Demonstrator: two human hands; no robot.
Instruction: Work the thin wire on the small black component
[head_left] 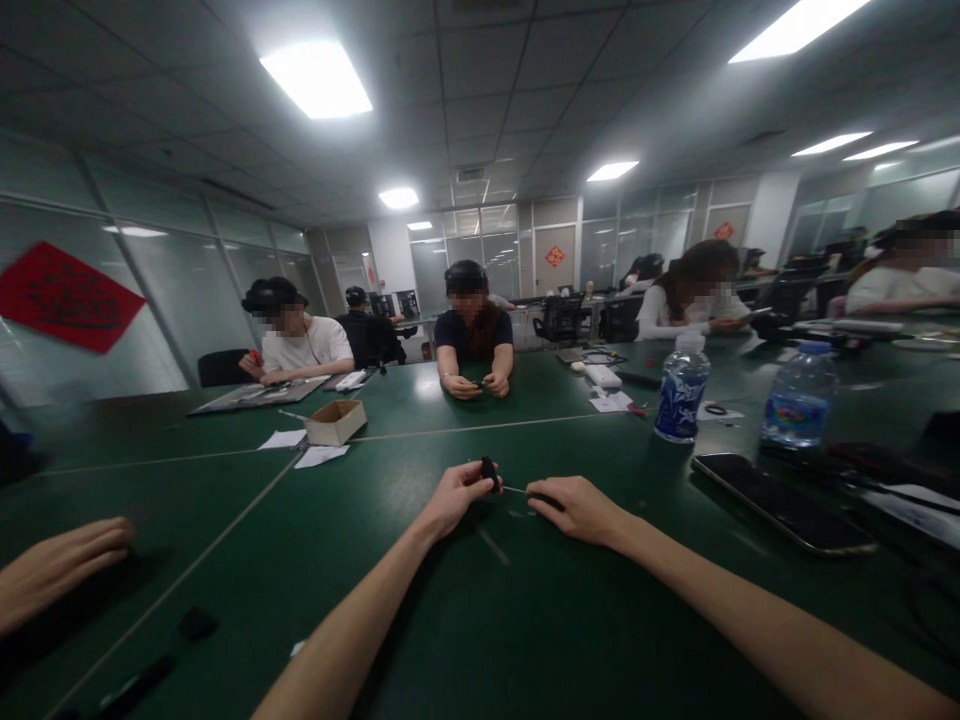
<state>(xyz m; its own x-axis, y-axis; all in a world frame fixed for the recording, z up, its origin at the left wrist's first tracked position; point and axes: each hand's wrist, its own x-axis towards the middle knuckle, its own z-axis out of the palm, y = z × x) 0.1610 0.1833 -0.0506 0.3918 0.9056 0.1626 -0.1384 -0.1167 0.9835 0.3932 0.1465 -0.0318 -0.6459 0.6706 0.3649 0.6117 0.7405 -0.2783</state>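
Note:
Above the green tabletop point(450, 620), my left hand point(456, 498) is closed around a small black piece point(490, 475), pinched between thumb and fingers. My right hand point(579, 508) is to its right, its fingers drawn together at the end of a thin pale rod point(514, 489). That rod spans the gap between the black piece and my right fingertips. Its right end is hidden by the fingers, and the exact kind of either thing is too small to tell.
A black phone point(780, 500) lies right of my right arm, with two bottles point(681, 390) point(799, 395) behind it. An open cardboard box point(336, 424) stands ahead left by papers. Another person's hand point(67, 568) rests at far left. Opposite sits a person point(474, 335).

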